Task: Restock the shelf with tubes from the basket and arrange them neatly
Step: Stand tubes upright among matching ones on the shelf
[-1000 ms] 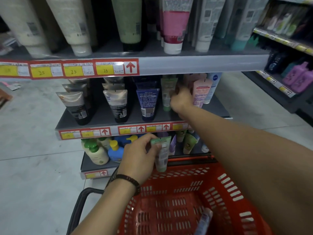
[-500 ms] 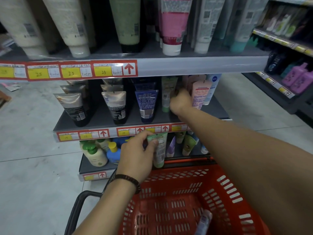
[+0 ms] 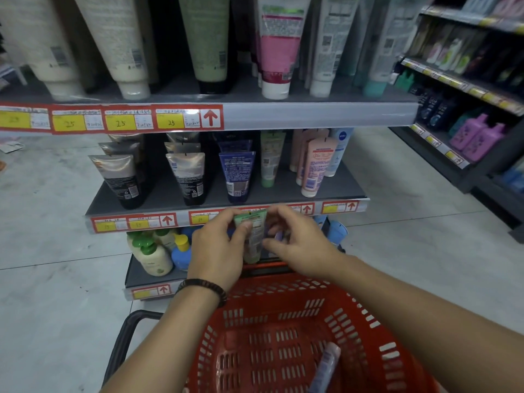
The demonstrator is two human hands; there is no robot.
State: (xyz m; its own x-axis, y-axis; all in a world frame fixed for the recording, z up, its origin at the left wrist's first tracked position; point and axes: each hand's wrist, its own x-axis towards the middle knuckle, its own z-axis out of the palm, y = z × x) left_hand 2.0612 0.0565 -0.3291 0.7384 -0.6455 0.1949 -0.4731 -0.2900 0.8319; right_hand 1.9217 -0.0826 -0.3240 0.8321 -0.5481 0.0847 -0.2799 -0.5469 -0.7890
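Fingers of the left hand [image 3: 215, 251] pinch the green tube [image 3: 252, 239], crimp up and cap down, just before the middle shelf [image 3: 340, 188], probably to pass it rightward. It is pale green with a printed label. Fingers of the right hand [image 3: 300, 245] curl beside it; whether they grip, I cannot tell.

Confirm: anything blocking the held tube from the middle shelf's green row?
Nothing visible: the middle shelf is bare before its standing green tube. The held tube in the left hand must clear the price rail.
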